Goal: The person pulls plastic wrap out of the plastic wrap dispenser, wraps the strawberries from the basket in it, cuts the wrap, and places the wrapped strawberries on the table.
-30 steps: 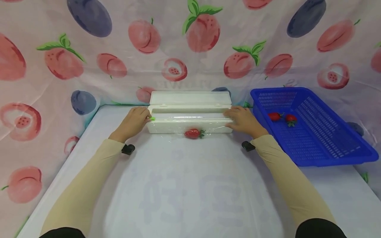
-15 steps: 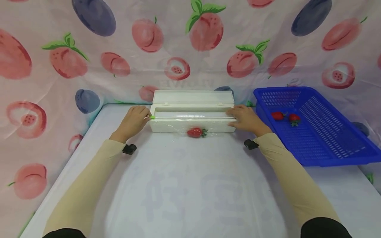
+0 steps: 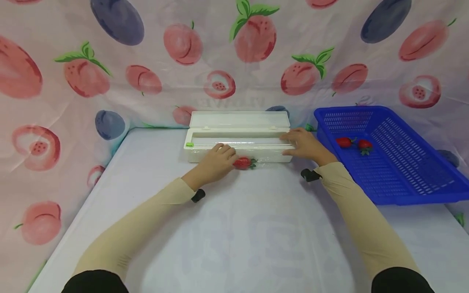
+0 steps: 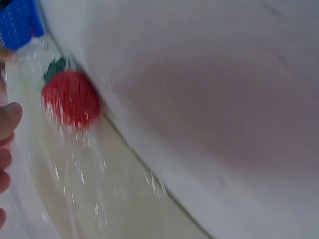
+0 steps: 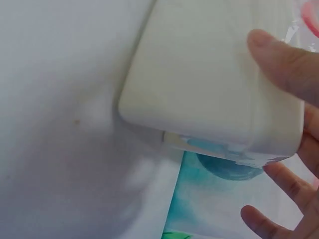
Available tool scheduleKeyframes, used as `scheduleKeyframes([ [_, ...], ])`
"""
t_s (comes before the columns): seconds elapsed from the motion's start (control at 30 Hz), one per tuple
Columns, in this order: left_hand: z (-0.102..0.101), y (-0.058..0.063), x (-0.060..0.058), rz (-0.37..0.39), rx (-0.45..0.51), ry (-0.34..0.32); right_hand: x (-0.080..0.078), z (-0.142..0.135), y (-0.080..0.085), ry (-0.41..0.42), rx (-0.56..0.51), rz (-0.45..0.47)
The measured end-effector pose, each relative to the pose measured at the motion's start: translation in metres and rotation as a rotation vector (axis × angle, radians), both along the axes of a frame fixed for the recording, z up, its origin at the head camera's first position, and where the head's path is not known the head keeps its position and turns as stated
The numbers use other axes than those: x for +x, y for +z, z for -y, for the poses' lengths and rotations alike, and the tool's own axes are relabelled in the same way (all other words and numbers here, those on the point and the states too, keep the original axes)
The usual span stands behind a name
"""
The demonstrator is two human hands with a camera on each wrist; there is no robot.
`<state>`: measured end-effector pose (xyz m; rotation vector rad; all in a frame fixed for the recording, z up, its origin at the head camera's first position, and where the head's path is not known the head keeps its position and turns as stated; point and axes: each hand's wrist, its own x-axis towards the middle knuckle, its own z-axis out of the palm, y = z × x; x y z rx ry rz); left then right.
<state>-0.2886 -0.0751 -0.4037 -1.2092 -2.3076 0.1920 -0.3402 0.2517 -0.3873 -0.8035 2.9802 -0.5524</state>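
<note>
A white cling film box (image 3: 205, 155) lies on the table, its lid (image 3: 239, 119) tipped back and a film roll (image 3: 234, 141) inside. Clear film drapes down the front over a strawberry (image 3: 244, 163), (image 4: 75, 102) with green leaves. My left hand (image 3: 216, 163) is over the box's front edge just left of the strawberry, its fingers loosely bent above the film with nothing held. At the right end, my right hand (image 3: 307, 145) grips the box; its thumb (image 5: 279, 62) presses the front face while the outer fingers spread past the end. A green slider (image 3: 189, 144) sits at the box's left end.
A blue perforated basket (image 3: 395, 199) stands to the right with two strawberries (image 3: 344, 142) in it. The white-covered table (image 3: 234, 236) meets a fruit-printed cloth (image 3: 176, 89) close behind the box.
My left hand has let go of the green slider at the box's left end and moved right and forward of it, next to the strawberry. My right hand stays at the right end.
</note>
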Motion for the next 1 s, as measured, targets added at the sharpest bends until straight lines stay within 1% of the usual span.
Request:
scheduleKeyframes([
  [0.1,-0.017,-0.004,-0.005,0.025,-0.096,0.043,0.000,0.001,0.002,-0.006,-0.015,0.034],
  [0.2,-0.025,-0.008,-0.010,0.018,-0.144,0.064,0.001,0.003,0.004,-0.002,-0.031,0.049],
  [0.37,-0.034,-0.012,-0.013,0.003,-0.158,0.075,0.004,0.004,0.006,0.001,-0.035,0.055],
  [0.53,-0.043,-0.011,-0.012,0.033,-0.167,0.102,0.005,0.001,0.007,-0.011,-0.043,0.060],
  [0.63,-0.046,-0.010,-0.012,0.072,-0.183,0.132,0.005,0.001,0.006,-0.012,-0.049,0.064],
  [0.73,-0.048,-0.005,-0.011,0.158,-0.181,0.171,0.006,0.002,0.005,-0.013,-0.064,0.061],
  [0.87,-0.049,0.002,-0.009,0.349,-0.142,0.226,0.010,0.004,0.006,-0.006,-0.093,0.029],
  [0.97,-0.048,0.008,-0.006,0.461,-0.120,0.237,0.017,0.006,0.008,0.002,-0.106,-0.009],
  [1.0,-0.048,0.009,-0.005,0.484,-0.117,0.234,0.020,0.007,0.009,0.004,-0.111,-0.025],
])
